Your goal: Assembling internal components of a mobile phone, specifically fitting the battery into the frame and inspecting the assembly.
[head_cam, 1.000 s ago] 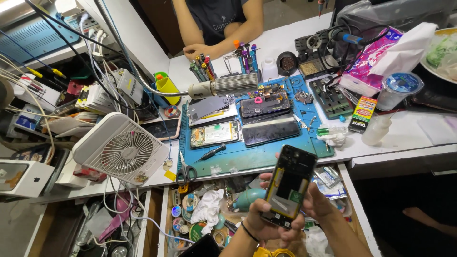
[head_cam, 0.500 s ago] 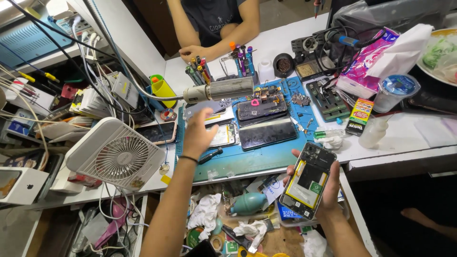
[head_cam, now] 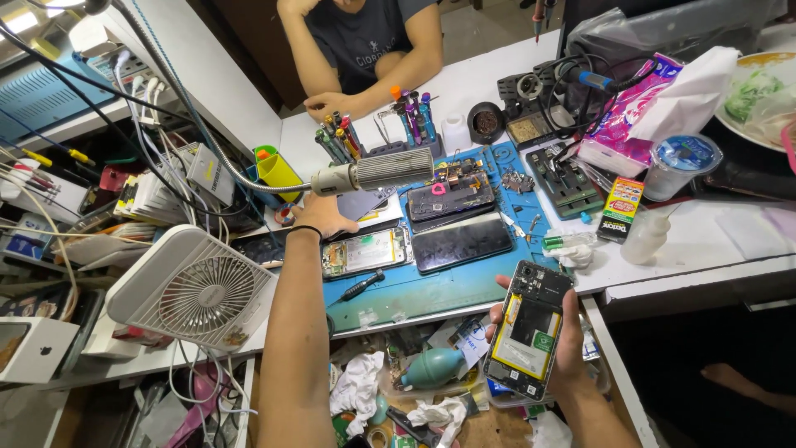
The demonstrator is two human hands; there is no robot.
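Over the front edge of the surface point(head_cam: 705, 241), toward its right corner, the right hand point(head_cam: 564, 348) is clamped round an opened phone point(head_cam: 531, 328): a flat rectangle with its back removed, showing a yellow-edged battery, a dark circuit board and a small green sticker. Fingers wrap its long sides from beneath.

Farther in, toward the left edge of the blue rubbery work mat point(head_cam: 431, 286), the left hand point(head_cam: 323, 217) reaches out on a straight arm with a thin black band at the wrist. Its fingers are spread and flat just under the ribbed metal nozzle point(head_cam: 390, 170), which ends a bendy metal hose; whether they grip anything cannot be told.

Just right of that hand, on the mat, lie a second opened phone point(head_cam: 365, 253) with a pale inside, a glossy black screen panel point(head_cam: 463, 242) and a dark phone frame point(head_cam: 452, 197). A black-handled screwdriver point(head_cam: 363, 285) lies tilted near the mat's front edge.

At the left edge stands a white square fan point(head_cam: 195, 290) with a round slatted grille. Below the front edge, an open drawer point(head_cam: 431, 382) holds crumpled white tissues and a teal rubber air-blower bulb point(head_cam: 435, 367). At the far edge another person's folded arms point(head_cam: 332, 99) rest on the white top.
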